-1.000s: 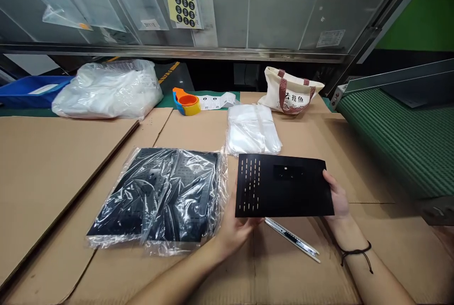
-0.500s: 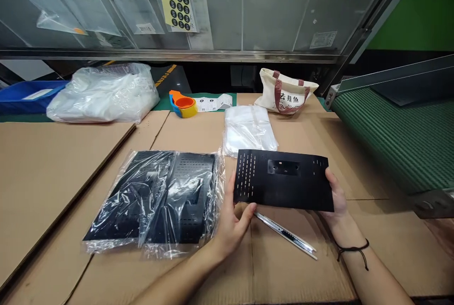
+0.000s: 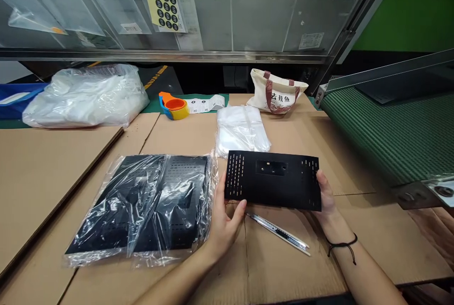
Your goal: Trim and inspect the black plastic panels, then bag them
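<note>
A black slotted panel [image 3: 273,184] is held up between both hands, over the cardboard. My left hand [image 3: 226,217] grips its left edge, thumb at the lower corner. At the right edge, my right hand [image 3: 326,196] holds it, fingers partly hidden behind. Beneath the panel, a metal slide rail [image 3: 280,233] lies slanting on the cardboard. Two black panels in clear plastic wrap [image 3: 142,205] lie to the left of my left hand. Just behind the held panel is a stack of clear plastic bags [image 3: 241,130].
Cardboard sheets [image 3: 46,168] cover the table. At the back are a plastic-wrapped bundle [image 3: 88,97], a tape dispenser [image 3: 174,106], a paper strip [image 3: 205,104] and a cloth bag [image 3: 278,92]. A green conveyor [image 3: 397,130] runs on the right.
The view has turned slightly right, so the scene sits further left. Both hands still hold the panel, which is tilted a little differently.
</note>
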`<state>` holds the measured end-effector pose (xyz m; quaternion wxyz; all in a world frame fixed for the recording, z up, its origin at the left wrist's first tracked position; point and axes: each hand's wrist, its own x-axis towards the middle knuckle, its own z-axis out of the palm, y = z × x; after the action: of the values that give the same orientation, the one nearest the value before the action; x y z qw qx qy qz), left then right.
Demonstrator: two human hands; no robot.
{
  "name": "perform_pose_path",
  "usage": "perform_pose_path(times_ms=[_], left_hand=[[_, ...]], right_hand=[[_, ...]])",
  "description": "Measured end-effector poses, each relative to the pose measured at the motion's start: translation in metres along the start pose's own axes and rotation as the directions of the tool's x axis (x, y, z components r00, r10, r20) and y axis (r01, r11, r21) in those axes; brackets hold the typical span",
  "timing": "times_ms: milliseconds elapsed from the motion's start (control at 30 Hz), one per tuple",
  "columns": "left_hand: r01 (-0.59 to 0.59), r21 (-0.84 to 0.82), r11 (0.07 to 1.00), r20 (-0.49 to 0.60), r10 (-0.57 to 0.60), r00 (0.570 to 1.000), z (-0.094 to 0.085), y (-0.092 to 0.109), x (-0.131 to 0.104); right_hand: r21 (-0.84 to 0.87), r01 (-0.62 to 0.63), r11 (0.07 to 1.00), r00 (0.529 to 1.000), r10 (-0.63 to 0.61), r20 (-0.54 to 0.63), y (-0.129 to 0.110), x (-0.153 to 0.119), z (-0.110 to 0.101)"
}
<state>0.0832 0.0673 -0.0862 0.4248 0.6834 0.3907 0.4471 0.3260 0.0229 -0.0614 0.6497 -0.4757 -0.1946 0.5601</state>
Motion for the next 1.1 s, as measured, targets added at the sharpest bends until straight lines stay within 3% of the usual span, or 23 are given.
perform_pose_path(times_ms=[100,167,233,300,367,433,533,767,1100], left_hand=[[-0.079,0.124,0.989,-0.038,0.084,0.996,-0.001,0.005,0.001],[-0.208,0.279,0.937,-0.066,0.235,0.97,-0.003,0.008,0.002],[-0.373,0.465,0.803,-0.036,0.438,0.898,-0.006,0.013,0.004],[-0.519,0.6,0.609,0.083,0.598,0.797,-0.008,0.019,0.006],[-0.597,0.659,0.458,0.192,0.664,0.722,-0.01,0.026,0.008],[-0.618,0.684,0.388,0.233,0.686,0.689,-0.011,0.033,0.01],[-0.615,0.706,0.351,0.259,0.681,0.685,-0.013,0.043,0.012],[-0.591,0.695,0.41,0.308,0.572,0.76,-0.023,0.049,0.012],[-0.603,0.685,0.409,0.35,0.542,0.764,-0.028,0.05,0.012]], right_hand=[[0.001,-0.002,1.0,1.0,0.002,0.001,0.001,0.0,0.0],[-0.004,-0.008,1.0,1.0,0.008,-0.03,0.001,-0.001,0.002],[-0.008,-0.02,1.0,0.998,0.02,-0.059,0.001,-0.002,0.007],[-0.015,-0.048,0.999,0.997,0.047,-0.056,0.001,-0.005,0.012],[-0.025,-0.07,0.997,0.997,0.069,-0.04,0.001,-0.008,0.018],[-0.028,-0.089,0.996,0.996,0.088,-0.032,0.001,-0.012,0.024],[-0.007,-0.111,0.994,0.993,0.11,-0.048,0.001,-0.017,0.031],[-0.036,-0.117,0.993,0.993,0.116,-0.012,0.003,-0.024,0.039],[-0.038,-0.117,0.992,0.992,0.119,0.042,0.007,-0.027,0.04]])
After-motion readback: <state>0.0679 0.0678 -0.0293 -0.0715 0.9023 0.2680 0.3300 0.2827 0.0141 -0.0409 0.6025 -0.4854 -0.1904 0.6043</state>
